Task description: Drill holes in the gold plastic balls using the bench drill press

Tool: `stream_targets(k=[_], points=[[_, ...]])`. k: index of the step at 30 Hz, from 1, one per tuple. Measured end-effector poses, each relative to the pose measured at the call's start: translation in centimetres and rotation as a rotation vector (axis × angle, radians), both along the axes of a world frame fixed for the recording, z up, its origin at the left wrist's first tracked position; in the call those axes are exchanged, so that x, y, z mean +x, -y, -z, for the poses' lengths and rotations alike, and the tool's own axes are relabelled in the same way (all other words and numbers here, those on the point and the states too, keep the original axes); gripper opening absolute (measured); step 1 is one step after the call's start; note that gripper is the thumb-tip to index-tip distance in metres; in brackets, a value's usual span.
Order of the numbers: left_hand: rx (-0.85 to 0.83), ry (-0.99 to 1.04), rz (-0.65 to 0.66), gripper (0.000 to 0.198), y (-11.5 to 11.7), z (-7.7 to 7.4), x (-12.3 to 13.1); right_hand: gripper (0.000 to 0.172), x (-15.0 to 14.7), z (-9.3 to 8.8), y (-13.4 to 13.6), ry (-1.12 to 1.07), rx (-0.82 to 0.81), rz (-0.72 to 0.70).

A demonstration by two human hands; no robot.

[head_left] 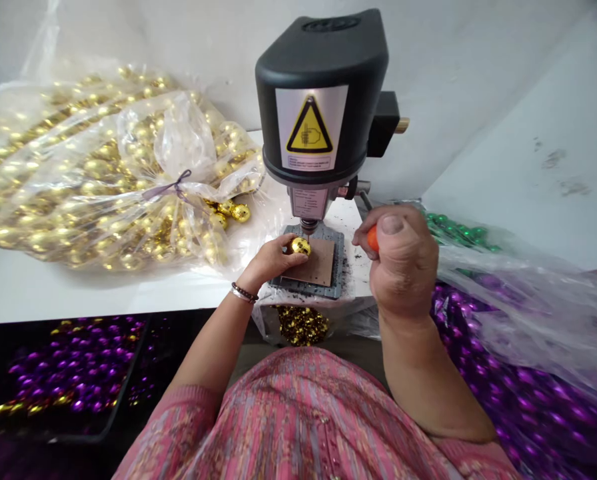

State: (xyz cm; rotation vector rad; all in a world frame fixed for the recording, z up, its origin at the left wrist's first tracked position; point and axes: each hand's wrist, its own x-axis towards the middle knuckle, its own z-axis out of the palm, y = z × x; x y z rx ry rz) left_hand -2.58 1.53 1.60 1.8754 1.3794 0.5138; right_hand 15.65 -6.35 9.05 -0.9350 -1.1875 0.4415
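the left hand [270, 261] holds a shiny gold ball [299, 246], with the fingers [278, 248] close together and pinching it from the side. the ball sits just under the thin bit [308, 230] of a small black drill [321, 87] and above a brown pad [314, 263], which lies on a gray mat [306, 288]. the right hand [401, 260] is curled shut around an orange handle [373, 238], with the thumb [392, 225] pressed on top. the rest of that tool is hidden. a big clear bag of gold balls [88, 173] lies on the white table [103, 297] to the far left, and a few loose gold balls [240, 213] are beside it. a small clear bag of gold bits [302, 325] hangs at the near edge of the table. purple balls [73, 363] fill a dark tray [128, 407] on the near left, more purple balls [518, 373] lie on the near right, and green balls [458, 230] lie on the far right
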Motion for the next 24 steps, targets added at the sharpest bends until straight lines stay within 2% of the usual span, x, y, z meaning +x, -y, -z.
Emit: stream_targets(k=[4,9,15,18,24], points=[[0.056,-0.126,0.006,0.048,0.3,-0.8,1.1,0.036,0.1,0.0,0.2,0.013,-0.005,0.012],[0.215,-0.189,0.073,0.047,0.4,-0.2,2.1,0.033,0.0,0.0,0.4,0.018,-0.016,-0.011],[0.073,-0.051,0.056,0.055,0.2,1.1,2.0,0.029,0.2,0.7,0.8,0.069,-0.024,-0.014],[0.054,-0.001,0.041,0.059,0.1,1.6,2.0,0.026,0.5,1.2,0.9,0.129,-0.02,-0.007],[0.059,-0.005,0.021,0.056,0.5,1.3,2.1,0.023,0.6,2.5,0.5,0.142,0.032,0.002]])
